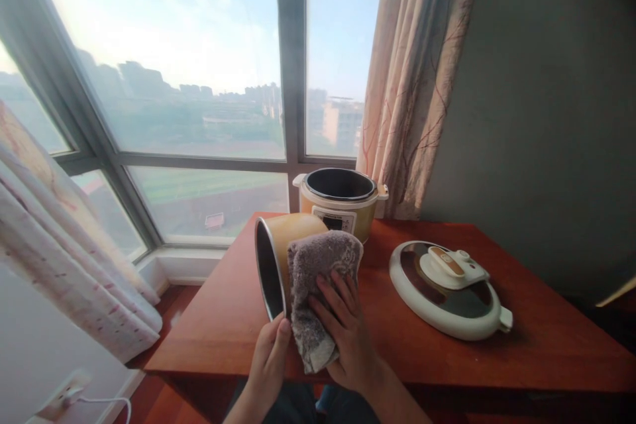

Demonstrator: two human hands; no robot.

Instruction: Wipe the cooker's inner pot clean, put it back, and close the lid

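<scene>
A gold inner pot point(308, 224) with a dark inside is tilted on its side above the front of the table, its mouth facing left. My left hand point(269, 358) grips the pot's rim at the lower edge, thumb on the outside. My right hand point(346, 331) presses a folded grey cloth point(318, 265) against the pot's outer wall, fingers spread over the fabric. The cloth hides much of the pot's side and base. Just behind stands the pressure cooker body point(366, 222), upright and without its lid. The cooker lid point(447, 288) lies on the table to the right.
The reddish wooden table point(497, 364) ends close to my legs. A window point(199, 79) is behind it, with a curtain point(407, 79) at the right and another curtain point(64, 265) at the left. A wall socket with a white cable point(104, 400) is at lower left.
</scene>
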